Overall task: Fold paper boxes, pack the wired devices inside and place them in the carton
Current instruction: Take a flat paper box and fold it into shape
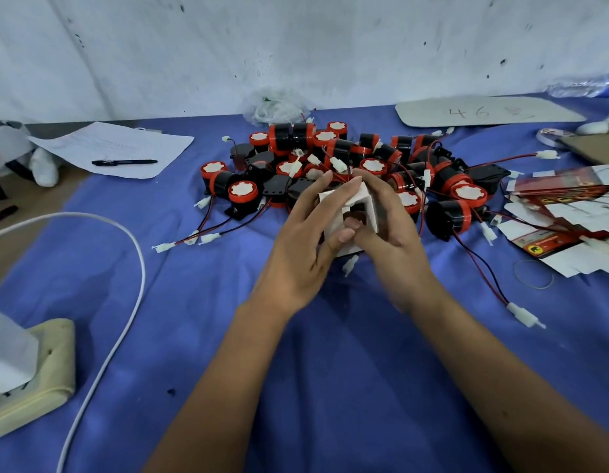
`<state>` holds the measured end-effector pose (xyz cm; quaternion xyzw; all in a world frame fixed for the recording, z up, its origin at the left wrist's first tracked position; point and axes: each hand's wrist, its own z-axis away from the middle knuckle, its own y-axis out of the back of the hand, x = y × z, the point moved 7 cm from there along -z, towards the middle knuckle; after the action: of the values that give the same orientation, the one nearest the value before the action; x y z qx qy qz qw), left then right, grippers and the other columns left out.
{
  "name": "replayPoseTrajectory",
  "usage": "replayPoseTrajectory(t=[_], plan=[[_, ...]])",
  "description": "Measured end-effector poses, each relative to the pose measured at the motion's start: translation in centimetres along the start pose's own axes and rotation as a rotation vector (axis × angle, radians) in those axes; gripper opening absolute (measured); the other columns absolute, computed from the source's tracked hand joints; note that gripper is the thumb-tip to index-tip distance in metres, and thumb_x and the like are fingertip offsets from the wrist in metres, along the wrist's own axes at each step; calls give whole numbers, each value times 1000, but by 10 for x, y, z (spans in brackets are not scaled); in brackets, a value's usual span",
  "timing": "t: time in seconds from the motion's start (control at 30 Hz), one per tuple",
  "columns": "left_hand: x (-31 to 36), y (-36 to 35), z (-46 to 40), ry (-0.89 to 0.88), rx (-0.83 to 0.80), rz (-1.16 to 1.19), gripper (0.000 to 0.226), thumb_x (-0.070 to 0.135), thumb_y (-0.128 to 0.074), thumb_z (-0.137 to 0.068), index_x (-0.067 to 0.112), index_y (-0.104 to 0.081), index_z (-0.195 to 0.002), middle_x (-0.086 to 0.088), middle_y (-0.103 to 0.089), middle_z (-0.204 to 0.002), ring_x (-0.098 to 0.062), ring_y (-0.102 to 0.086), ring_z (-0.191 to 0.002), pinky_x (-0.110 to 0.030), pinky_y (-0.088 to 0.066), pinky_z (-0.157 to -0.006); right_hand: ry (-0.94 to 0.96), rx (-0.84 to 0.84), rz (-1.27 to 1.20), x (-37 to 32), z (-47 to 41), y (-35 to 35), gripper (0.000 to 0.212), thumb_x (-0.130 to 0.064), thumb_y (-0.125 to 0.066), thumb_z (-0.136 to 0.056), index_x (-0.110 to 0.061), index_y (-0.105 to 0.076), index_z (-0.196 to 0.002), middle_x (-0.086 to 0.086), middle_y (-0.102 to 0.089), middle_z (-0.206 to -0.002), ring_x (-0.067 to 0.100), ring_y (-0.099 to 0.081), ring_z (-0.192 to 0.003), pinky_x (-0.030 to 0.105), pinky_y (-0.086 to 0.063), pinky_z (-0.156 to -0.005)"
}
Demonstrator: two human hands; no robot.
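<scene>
1. I see both hands gripping a white paper box [356, 213] above the blue-clothed desk [200, 302]: left hand [306, 247] with fingers on its left flap, right hand [388, 227] curled round its right side.
2. The pile of red-and-black wired devices [347, 165] crowds just behind.
3. Flat box blanks [566, 213] lie at the right edge.
4. A white cable [132, 268] curves on the left.

We count two hands, the left hand [305, 244] and the right hand [386, 230]; one white paper box [351, 213] between them; a pile of wired devices [347, 165], too tangled to number; one stack of flat box blanks [566, 216]; two black pens [124, 162]; one paper sheet [115, 145]; one rubber band [533, 274]; one white cable [125, 302].
</scene>
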<state>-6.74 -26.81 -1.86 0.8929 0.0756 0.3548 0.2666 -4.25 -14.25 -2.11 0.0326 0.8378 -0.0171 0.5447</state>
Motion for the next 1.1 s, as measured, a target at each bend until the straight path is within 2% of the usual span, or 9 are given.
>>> replayPoseTrajectory(t=[0.07, 0.2, 0.3, 0.37, 0.5, 0.67, 0.83, 0.93, 1.1], plan=[[-3, 7, 1, 0, 33, -39, 46, 16, -53, -107, 23, -48, -153, -9, -36, -162, -18, -30, -154, -33, -37, -120, -29, -47, -143, 2, 0, 0, 62, -12, -59, -92, -17, -41, -151, 10, -45, -151, 19, -54, -133, 36, -49, -102], [0, 16, 1, -22, 107, -105, 42, 15, -49, -108, 19, -53, -150, -11, -40, -159, 2, -36, -142, -22, -38, -114, -32, -74, -176, 3, 1, -4, 62, -19, -61, -95, -13, -39, -152, 0, -51, -150, 15, -50, -138, 28, -48, -104], [1, 12, 0, -13, 125, -87, 40, 13, -50, -108, 16, -56, -147, -11, -43, -158, -18, -37, -150, -33, -40, -117, -61, -55, -219, 4, 0, -5, 71, -36, -66, -94, -10, -38, -153, 6, -48, -153, 24, -46, -142, 51, -40, -115], [1, 11, 0, 15, 179, -72, 41, 6, -54, -104, 16, -60, -144, -10, -46, -157, -21, -39, -149, -24, -39, -115, -85, -37, -254, 2, -2, -5, 74, -51, -62, -93, -11, -40, -151, 9, -49, -152, 27, -47, -141, 58, -36, -115], [8, 8, 2, -4, 218, -149, 40, 6, -58, -101, 18, -65, -139, -4, -50, -154, -12, -45, -144, -11, -38, -107, -83, 20, -187, 2, -2, -3, 47, -35, -57, -100, -17, -50, -142, -4, -64, -132, 16, -60, -125, 39, -50, -103], [20, 10, 2, -66, 155, -67, 46, 3, -50, -95, 12, -64, -138, -6, -48, -157, -10, -42, -146, -19, -42, -109, -76, 57, -214, 1, 0, 2, 48, -13, -74, -90, -14, -52, -133, 14, -68, -108, 27, -72, -98, 31, -60, -76], [10, 14, 2, 67, 38, 159, 93, 13, -71, -82, 21, -26, -163, 9, -40, -161, -16, -44, -146, -50, -57, -99, -103, 123, -234, 4, -4, 18, 48, -10, -76, -84, -13, -52, -126, 19, -69, -112, 36, -70, -102, 48, -61, -79], [-2, 10, 3, 107, -45, 112, 112, 19, -91, -72, 27, -25, -162, 16, -40, -159, -13, -46, -142, -42, -57, -99, -129, 34, -250, 7, -4, 12, 44, -6, -73, -88, -14, -52, -125, 13, -70, -115, 29, -69, -103, 44, -61, -78], [-8, 18, 5, 48, 78, -72, 90, 28, -94, -65, 26, -50, -143, 17, -58, -138, -3, -56, -126, -18, -47, -100, -122, -92, -158, 5, -3, 1, 48, -7, -70, -90, -18, -53, -133, 4, -68, -122, 21, -66, -113, 36, -59, -87]])
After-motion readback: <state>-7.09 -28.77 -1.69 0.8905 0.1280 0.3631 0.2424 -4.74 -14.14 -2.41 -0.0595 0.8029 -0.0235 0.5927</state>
